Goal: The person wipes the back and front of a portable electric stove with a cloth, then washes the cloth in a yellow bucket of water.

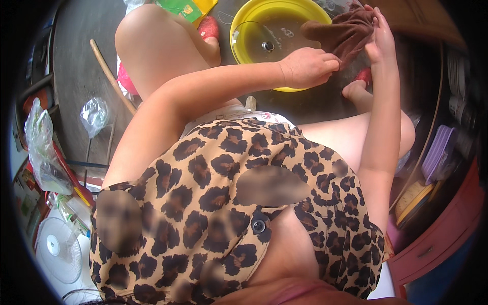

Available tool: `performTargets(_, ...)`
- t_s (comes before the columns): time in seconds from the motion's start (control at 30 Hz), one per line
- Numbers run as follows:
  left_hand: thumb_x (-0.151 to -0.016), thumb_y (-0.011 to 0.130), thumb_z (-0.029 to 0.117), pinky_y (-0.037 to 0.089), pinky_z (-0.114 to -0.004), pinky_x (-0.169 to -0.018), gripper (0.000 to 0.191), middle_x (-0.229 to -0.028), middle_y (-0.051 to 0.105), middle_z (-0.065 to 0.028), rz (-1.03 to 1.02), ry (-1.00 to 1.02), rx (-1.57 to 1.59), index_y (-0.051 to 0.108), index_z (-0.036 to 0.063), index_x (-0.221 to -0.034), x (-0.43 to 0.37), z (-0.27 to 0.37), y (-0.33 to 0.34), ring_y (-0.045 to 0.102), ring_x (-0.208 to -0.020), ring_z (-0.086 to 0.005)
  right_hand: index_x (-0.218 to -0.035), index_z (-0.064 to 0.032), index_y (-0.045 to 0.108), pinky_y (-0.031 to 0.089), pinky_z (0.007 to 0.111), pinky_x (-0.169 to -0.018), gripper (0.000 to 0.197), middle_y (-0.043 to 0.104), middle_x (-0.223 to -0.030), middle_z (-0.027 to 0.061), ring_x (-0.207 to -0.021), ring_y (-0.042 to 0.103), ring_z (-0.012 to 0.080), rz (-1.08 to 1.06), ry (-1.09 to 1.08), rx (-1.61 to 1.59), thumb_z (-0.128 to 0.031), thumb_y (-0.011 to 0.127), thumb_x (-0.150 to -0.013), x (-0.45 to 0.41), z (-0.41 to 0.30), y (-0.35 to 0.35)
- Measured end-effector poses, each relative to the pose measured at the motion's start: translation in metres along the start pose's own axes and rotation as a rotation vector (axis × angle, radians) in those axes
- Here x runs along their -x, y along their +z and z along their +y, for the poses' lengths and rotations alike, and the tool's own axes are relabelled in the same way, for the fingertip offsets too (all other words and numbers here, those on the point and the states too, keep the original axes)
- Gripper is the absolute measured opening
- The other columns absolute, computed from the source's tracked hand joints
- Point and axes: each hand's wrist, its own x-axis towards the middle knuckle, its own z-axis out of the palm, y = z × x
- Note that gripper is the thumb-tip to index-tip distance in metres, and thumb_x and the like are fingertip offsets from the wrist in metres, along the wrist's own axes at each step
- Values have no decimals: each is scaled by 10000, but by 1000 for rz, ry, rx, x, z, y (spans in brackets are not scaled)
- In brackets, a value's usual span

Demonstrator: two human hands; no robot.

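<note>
A brown wet-looking cloth point(345, 32) is stretched between my two hands, over the right rim of a yellow plastic basin point(238, 15). My left hand point(310, 68) pinches the cloth's lower edge. Farther right, my right hand point(382, 40) holds the other end, the cloth lying against its fingers. Murky water point(280, 24) with some suds is in the basin. A clear glass pot lid with a dark, metal-rimmed knob point(268, 46) rests at the basin's left side, partly in the water.
Red sandals point(208, 28) on my feet flank the basin. A wooden stick point(110, 74) leans at my left, near a plastic bag point(94, 116) and a white fan point(59, 249). At right are a purple plastic basket point(438, 152), a woven tray point(413, 198) and a red cabinet point(438, 242).
</note>
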Motion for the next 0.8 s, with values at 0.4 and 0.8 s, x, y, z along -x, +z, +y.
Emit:
performTargets(0.4,-861,562,202,566,-387,-733,248,-907,716,-134,-651,-691,-113,742,62,-958,7,-92,40,692,-838,-292,-1292,-170,627,443,414,-1041,440,576,-1304,196,-1231,559,324,-98,214,2059,-334,624,-883,14,54,-86)
performTargets(0.8,-936,530,204,513,-343,-693,198,-1009,667,-45,606,-1475,1145,621,80,-1060,-10,-83,43,621,-821,-189,-1429,-175,502,382,422,-1105,548,485,-1455,150,-1329,476,317,-149,174,1857,-237,585,-891,-27,154,-164)
